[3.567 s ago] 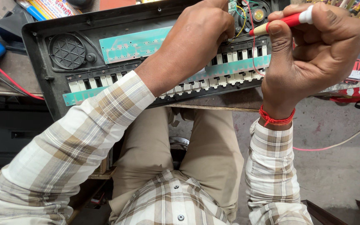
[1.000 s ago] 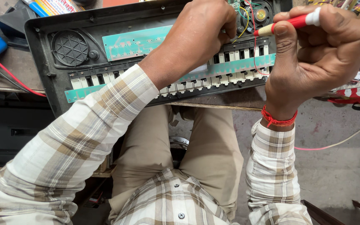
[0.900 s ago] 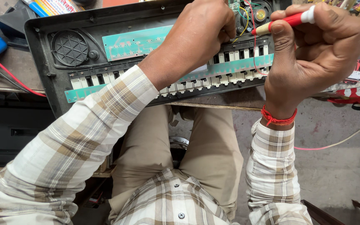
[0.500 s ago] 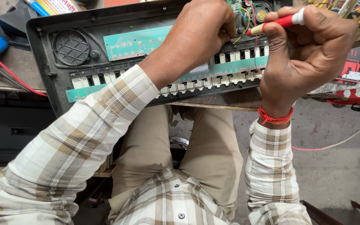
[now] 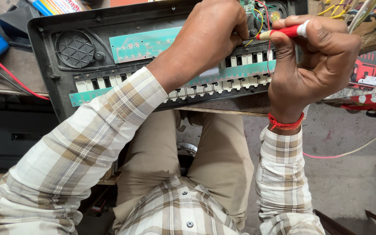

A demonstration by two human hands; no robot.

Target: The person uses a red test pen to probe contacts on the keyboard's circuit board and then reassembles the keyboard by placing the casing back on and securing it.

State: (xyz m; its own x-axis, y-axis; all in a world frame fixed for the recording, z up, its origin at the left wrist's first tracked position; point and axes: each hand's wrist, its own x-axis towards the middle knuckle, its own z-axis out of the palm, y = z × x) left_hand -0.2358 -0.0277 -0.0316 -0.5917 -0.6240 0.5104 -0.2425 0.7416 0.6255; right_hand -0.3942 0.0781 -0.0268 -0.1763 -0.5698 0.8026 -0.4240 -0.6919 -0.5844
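Now we rest our left hand (image 5: 207, 37) with curled fingers on the opened keyboard (image 5: 109, 56) lying on the bench (image 5: 5, 78), while our right hand (image 5: 318, 61) grips a red tool (image 5: 283, 31) closed-fisted, its tip at the coloured wires (image 5: 262, 17).

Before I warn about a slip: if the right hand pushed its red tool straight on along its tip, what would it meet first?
Probably the left hand fingers, beside the tip of the red tool held by the right hand; depth is unclear.
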